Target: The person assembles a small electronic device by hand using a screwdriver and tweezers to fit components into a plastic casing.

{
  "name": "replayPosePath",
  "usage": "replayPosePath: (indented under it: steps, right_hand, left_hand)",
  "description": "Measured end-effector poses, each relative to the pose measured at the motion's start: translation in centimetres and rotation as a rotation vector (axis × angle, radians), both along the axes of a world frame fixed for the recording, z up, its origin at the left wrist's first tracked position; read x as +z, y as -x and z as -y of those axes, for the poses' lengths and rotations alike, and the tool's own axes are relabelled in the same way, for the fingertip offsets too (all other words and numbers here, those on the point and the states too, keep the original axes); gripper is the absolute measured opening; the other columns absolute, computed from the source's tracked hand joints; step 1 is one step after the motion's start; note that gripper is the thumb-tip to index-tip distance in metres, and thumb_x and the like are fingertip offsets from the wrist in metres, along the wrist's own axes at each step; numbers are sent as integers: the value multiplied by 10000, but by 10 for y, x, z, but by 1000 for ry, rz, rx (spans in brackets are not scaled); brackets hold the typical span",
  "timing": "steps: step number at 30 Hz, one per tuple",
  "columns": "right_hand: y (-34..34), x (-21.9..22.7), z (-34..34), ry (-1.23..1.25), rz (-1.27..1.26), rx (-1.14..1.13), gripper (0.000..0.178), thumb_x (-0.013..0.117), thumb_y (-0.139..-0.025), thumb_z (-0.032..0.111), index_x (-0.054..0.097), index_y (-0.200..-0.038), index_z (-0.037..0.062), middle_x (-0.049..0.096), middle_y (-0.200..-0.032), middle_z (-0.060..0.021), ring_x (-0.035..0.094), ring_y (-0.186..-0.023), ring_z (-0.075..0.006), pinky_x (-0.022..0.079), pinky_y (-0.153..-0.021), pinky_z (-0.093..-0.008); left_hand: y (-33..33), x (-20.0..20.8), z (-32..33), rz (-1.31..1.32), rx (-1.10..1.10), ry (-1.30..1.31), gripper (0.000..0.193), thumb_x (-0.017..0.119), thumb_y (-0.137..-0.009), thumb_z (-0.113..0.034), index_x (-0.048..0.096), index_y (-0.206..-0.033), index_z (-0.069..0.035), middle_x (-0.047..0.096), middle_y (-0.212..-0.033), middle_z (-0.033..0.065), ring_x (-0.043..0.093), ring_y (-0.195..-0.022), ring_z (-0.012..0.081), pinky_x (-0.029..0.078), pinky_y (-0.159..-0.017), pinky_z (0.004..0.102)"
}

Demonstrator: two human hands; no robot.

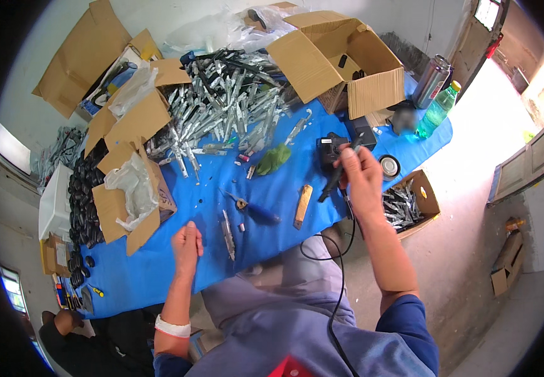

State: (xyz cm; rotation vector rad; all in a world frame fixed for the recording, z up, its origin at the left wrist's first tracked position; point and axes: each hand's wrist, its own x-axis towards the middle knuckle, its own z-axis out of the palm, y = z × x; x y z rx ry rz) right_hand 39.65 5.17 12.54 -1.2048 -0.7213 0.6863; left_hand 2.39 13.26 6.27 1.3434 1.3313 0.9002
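Observation:
My right hand (361,173) is raised over the right side of the blue-covered table, its fingers closed on a slim black stick-like part (329,187). Just behind that part sits a small black device (329,149). My left hand (188,246) is curled closed at the table's front edge; anything inside it is hidden. Between the hands lie a thin silvery part (228,235), a blue-handled tool (262,212) and a flat yellow-brown piece (303,207). A crumpled green scrap (273,159) lies farther back.
A heap of silvery slim parts (228,100) covers the back. Open cardboard boxes stand at left (166,200) and back right (375,94). A green bottle (438,110) and steel flask (432,81) stand at right. A black cable (342,276) crosses my lap. Black rounded pieces (83,204) pile at left.

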Motion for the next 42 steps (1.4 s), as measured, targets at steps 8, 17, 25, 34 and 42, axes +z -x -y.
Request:
replayPosePath:
  steps: [8, 17, 25, 34, 42]
  right_hand:
    - [-98, 44, -35, 32, 272, -281, 377, 523, -947, 358, 609, -1051, 6, 585, -762, -17, 465, -555, -60, 366, -496, -210]
    - [-195, 95, -127, -193, 548, -644, 399, 578, -877, 350, 561, -757, -31, 534, -631, -78, 517, -595, -150, 413, -566, -300]
    - [-258, 75, -214, 141, 726, -338, 367, 605, -869, 338, 618, -804, -23, 592, -693, -62, 523, -617, -132, 443, -594, -292]
    - [-260, 49, -252, 270, 805, -148, 365, 608, -874, 336, 606, -747, -6, 532, -615, -27, 497, -528, -112, 430, -510, -272]
    - [-275, 35, -277, 672, 927, 37, 334, 660, -773, 281, 660, -831, -48, 657, -751, -193, 661, -625, -294, 523, -612, -384]
  left_hand:
    - [-27, -54, -34, -852, -14, -642, 364, 540, -907, -192, 453, -591, -34, 482, -550, 174, 471, -479, 348, 347, -463, 434]
    - [-36, -55, -33, -888, -42, -731, 277, 539, -864, -128, 458, -614, -39, 502, -565, 153, 501, -501, 347, 380, -472, 435]
    - [-37, -55, -34, -921, -54, -697, 260, 541, -847, -125, 454, -620, -31, 506, -584, 152, 506, -516, 352, 385, -476, 435]
    - [-36, -57, -34, -937, -70, -689, 274, 520, -866, -119, 433, -624, -25, 469, -582, 169, 477, -524, 368, 349, -485, 456]
    - [-35, -60, -34, -1003, -85, -693, 278, 515, -867, -115, 421, -622, -23, 456, -588, 174, 473, -527, 368, 341, -483, 460]
